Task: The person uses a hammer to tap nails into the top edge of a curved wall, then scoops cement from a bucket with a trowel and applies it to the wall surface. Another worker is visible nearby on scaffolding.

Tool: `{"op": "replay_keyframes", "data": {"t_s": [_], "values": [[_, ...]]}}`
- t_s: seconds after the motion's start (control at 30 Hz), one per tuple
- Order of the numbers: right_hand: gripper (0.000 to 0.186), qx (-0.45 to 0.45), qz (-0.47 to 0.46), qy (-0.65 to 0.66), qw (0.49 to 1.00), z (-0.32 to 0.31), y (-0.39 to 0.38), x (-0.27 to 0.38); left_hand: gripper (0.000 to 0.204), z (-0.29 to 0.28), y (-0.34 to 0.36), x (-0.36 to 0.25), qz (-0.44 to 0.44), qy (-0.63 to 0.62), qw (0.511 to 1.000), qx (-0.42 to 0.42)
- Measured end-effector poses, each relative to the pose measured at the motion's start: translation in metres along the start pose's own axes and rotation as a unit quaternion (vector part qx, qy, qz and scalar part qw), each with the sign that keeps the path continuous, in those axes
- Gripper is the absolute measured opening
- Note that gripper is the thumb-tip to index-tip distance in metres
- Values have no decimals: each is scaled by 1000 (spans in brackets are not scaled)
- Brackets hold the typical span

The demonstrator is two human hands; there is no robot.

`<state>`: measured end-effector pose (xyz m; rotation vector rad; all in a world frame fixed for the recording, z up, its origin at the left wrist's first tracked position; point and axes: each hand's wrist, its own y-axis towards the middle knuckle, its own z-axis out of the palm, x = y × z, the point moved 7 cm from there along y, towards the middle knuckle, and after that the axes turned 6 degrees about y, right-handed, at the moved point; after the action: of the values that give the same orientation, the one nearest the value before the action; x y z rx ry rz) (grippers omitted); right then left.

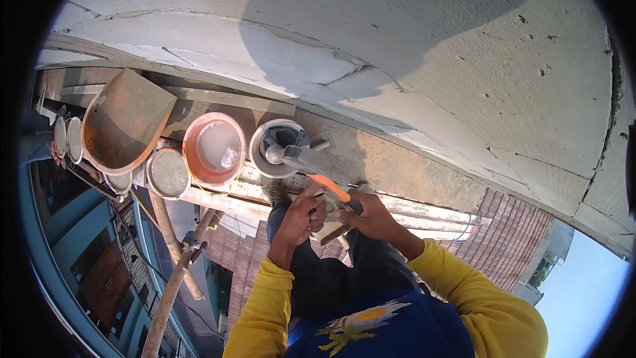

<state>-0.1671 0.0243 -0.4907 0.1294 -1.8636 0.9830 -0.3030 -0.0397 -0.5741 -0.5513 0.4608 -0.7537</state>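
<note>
In front of my body, my right hand (372, 217) is closed near the dark end of a hand tool (329, 186) with a flat grey head and an orange handle. The head slants up and left over a pale bucket (270, 171) with dark material inside. My left hand (301, 219) is beside the handle with its fingers curled in; what they hold, if anything, is hidden. Below the right fingers juts a short wooden piece (336, 234); I cannot tell whether the hand touches it.
On the plank platform (397, 159) stand an orange bucket (215, 117) of pale mix, a grey-filled bucket (167, 174) and a large tilted tub (126, 122). A plastered wall (464, 79) rises ahead. Scaffold poles (169, 292) cross at lower left; a tiled roof (501, 235) lies below.
</note>
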Motion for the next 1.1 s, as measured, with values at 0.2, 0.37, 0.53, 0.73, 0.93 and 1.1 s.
{"op": "replay_keyframes", "data": {"t_s": [0.2,0.37,0.53,0.73,0.93,1.1], "values": [[35,-68,34,140,987,-48,-129,18,65,134,-39,40,-116,138,978,101],[36,-168,-42,232,957,-98,-229,-7,60,211,-28,97,-224,245,933,141],[43,-218,-86,335,913,-159,-319,-75,53,302,5,183,-284,374,872,137],[45,-354,-36,372,857,-254,-461,-161,57,421,57,291,-271,421,861,90],[29,-493,-123,416,754,-338,-597,-216,30,558,105,391,18,735,609,297],[57,-566,-71,360,738,-338,-651,-228,22,624,112,445,68,763,503,400]]}}
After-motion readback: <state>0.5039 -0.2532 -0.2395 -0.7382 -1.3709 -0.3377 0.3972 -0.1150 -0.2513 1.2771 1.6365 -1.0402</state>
